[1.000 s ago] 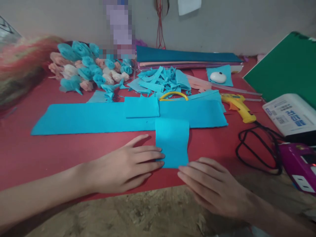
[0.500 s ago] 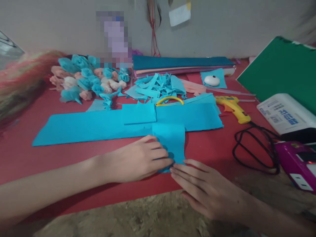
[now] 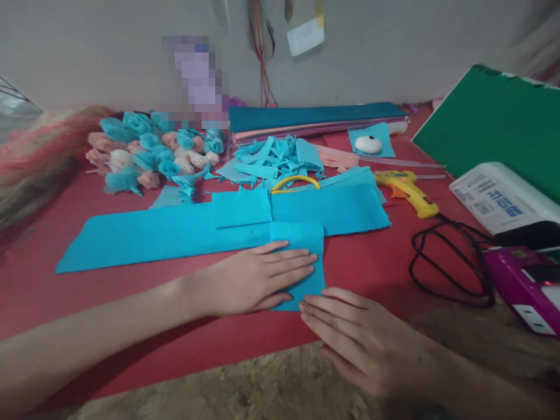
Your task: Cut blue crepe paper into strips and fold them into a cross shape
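Note:
A small folded blue paper piece lies on the red table, overlapping a long blue paper strip. My left hand lies flat on the small piece, fingers spread and pressing it down. My right hand rests flat at the piece's near edge, its fingertips touching the lower corner. Neither hand grips anything.
Paper roses and blue scraps lie at the back. Yellow-handled scissors peek from under the paper. A yellow glue gun with black cord lies to the right, near a white box, a magenta device and a green board.
My left hand slid from the small piece's left edge onto its top and flattened it. My right hand moved slightly left along its near edge. The piece looks shorter, folded down.

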`<state>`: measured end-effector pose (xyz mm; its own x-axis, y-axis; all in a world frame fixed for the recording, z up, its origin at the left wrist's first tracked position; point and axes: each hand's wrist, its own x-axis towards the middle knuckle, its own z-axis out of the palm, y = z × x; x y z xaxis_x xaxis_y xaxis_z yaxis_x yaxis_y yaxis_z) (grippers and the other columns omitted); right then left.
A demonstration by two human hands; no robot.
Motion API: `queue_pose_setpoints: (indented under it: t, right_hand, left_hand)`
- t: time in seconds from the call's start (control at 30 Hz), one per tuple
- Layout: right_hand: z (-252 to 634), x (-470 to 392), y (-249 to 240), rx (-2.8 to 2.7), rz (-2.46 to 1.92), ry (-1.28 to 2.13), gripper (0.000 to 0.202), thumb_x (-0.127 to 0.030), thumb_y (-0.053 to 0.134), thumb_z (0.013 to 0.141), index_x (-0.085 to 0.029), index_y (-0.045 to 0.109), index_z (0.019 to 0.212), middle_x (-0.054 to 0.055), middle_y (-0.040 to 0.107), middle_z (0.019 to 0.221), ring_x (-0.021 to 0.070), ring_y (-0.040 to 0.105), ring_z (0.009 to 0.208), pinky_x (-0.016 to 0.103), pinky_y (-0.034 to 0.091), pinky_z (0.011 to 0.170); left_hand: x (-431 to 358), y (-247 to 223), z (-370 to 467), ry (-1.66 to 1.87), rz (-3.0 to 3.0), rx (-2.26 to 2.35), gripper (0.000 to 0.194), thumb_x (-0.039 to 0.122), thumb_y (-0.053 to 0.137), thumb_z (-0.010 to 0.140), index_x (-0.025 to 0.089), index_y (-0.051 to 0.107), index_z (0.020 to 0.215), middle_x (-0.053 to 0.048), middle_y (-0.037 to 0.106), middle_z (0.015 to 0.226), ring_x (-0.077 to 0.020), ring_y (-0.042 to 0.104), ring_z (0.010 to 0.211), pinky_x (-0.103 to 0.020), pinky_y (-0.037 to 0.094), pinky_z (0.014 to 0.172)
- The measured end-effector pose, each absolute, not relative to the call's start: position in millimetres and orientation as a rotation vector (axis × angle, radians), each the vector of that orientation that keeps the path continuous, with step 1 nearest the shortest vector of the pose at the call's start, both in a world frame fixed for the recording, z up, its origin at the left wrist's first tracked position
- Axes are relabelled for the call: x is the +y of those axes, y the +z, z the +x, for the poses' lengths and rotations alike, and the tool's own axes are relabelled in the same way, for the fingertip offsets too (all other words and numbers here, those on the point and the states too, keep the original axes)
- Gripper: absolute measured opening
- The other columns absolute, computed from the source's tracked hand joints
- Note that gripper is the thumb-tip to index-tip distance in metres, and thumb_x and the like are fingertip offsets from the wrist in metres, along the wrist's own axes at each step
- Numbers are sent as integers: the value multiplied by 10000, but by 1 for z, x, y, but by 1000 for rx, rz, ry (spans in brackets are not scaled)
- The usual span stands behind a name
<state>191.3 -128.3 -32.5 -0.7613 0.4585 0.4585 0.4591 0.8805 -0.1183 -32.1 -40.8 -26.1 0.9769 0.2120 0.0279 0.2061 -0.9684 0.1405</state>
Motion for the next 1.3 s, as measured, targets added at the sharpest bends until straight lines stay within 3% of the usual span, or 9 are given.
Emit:
queue_pose_setpoints:
  t: [0.07,0.3,0.83,1.03,1.13,1.3]
  right_hand:
    - [192,-129,-33,-2575,-674,7,285,-171,483,856,-51,623,1073,89,675,1099,176,556,1058,317,423,956]
    - [194,-131,-32,-2611,-683,29,324,-179,463,860,-44,599,1123,109,654,1137,185,531,1111,329,413,975]
    - [193,-131,-23,-2602,-738,145,321,-200,498,853,-73,597,1130,83,658,1133,151,544,1092,302,397,1010]
    - [189,-92,-5,-2295,-995,347,212,-181,441,877,-163,637,957,49,700,900,138,620,850,269,483,793]
    - [188,-56,-4,-2094,-1410,306,164,-195,484,829,-165,645,816,58,677,786,177,606,735,292,444,638]
    - [188,-20,-3,-2072,-1782,746,296,-333,513,822,-166,593,592,32,608,560,150,539,549,279,359,548]
  left_hand:
    - [-37,-25,-32,-16,2957,412,589,443,352,947,117,238,1423,-84,238,1490,-180,228,1381,-354,98,1147]
    - [-28,-24,-30,-78,2886,601,834,629,408,839,96,182,1440,-136,134,1506,-246,156,1397,-387,83,1138]
    - [-25,-21,-28,-110,2826,658,941,646,468,787,40,157,1436,-153,70,1516,-246,85,1409,-370,99,1137]
    - [-24,-24,-29,-111,2813,649,955,663,464,781,34,164,1434,-158,76,1516,-259,104,1406,-385,105,1138]
    - [-24,-26,-30,-101,2816,664,965,682,446,777,49,147,1440,-159,68,1516,-268,91,1407,-400,118,1133]
    - [-24,-26,-28,-119,2799,705,988,667,488,760,30,152,1435,-186,58,1511,-289,88,1404,-414,151,1124]
